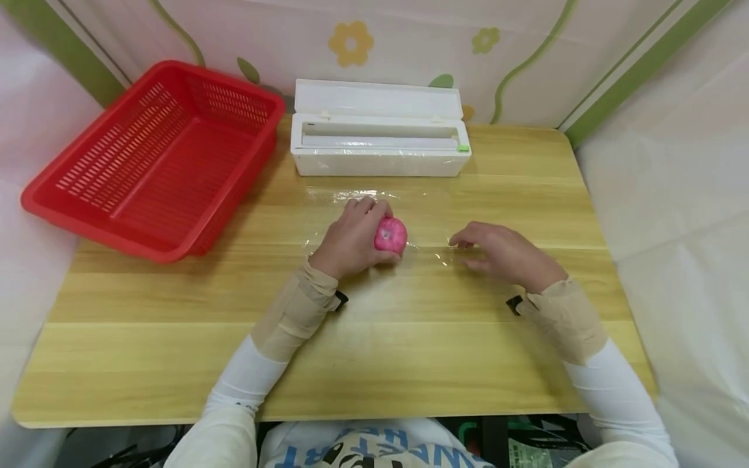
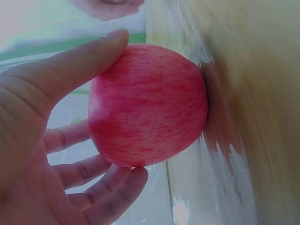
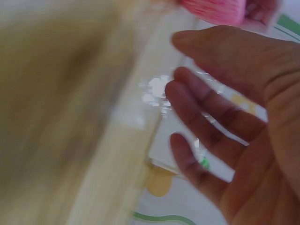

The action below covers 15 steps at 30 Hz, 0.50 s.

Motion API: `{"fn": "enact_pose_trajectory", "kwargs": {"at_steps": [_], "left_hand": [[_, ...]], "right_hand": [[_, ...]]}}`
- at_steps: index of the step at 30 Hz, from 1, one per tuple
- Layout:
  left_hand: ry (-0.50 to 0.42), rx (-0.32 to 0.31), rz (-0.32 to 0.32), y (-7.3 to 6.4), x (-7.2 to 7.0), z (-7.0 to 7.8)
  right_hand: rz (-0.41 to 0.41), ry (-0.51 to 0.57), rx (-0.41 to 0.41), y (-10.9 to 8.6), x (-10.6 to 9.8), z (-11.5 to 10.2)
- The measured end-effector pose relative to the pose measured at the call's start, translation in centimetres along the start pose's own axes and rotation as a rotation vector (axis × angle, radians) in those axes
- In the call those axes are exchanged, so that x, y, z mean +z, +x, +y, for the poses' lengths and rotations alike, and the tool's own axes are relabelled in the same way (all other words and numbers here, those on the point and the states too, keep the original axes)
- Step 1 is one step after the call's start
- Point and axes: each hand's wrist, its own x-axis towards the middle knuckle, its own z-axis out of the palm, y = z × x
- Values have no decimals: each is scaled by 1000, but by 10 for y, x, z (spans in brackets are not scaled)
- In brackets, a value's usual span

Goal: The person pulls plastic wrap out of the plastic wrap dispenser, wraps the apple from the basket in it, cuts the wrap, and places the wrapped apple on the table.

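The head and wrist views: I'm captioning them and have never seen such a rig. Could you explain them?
There is no machine here, just a person working bare-handed. The widest picture is taken from the person's head, looking forward and down; the other two from the left and right wrists. On the wooden table are a red basket, a white box with its lid raised, and clear film spread in front of the box. The left grip, meaning the left hand, holds an apple over the film. The right grip is near the film's edge, with nothing plainly held.
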Motion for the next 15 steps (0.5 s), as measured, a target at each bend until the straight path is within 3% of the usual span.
{"fn": "enact_pose_trajectory", "kwargs": {"at_steps": [6,15], "left_hand": [[7,1,-2,1,-3,0],[20,-1,-11,-1,-2,2]], "right_hand": [[92,-125,-189,-3,17,11],[186,-114,-313,-6,32,23]]}}
